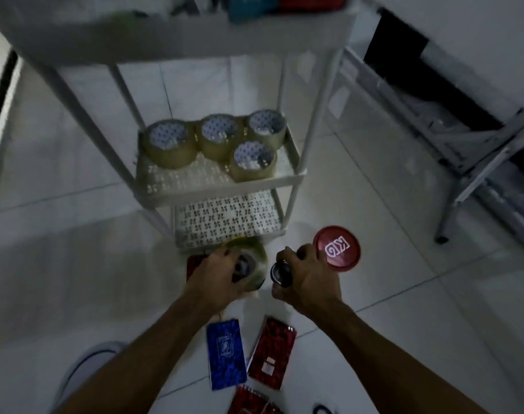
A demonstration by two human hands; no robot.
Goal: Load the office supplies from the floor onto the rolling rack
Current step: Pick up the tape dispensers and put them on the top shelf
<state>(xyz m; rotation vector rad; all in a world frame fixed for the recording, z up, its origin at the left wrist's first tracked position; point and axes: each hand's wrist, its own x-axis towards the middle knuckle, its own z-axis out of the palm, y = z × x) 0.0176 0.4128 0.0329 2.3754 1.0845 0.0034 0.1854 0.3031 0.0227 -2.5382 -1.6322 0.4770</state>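
Two full grips: left hand [215,273] holds tape roll [254,264], right hand [308,279] a dark item and red lid [337,248], bottom shelf [227,222] just ahead.

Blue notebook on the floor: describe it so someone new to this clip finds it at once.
Start at the white rolling rack and come down past both hands to the floor tiles between the forearms. The blue notebook lies flat there, left of a red notebook. It is the only blue cover among red ones.
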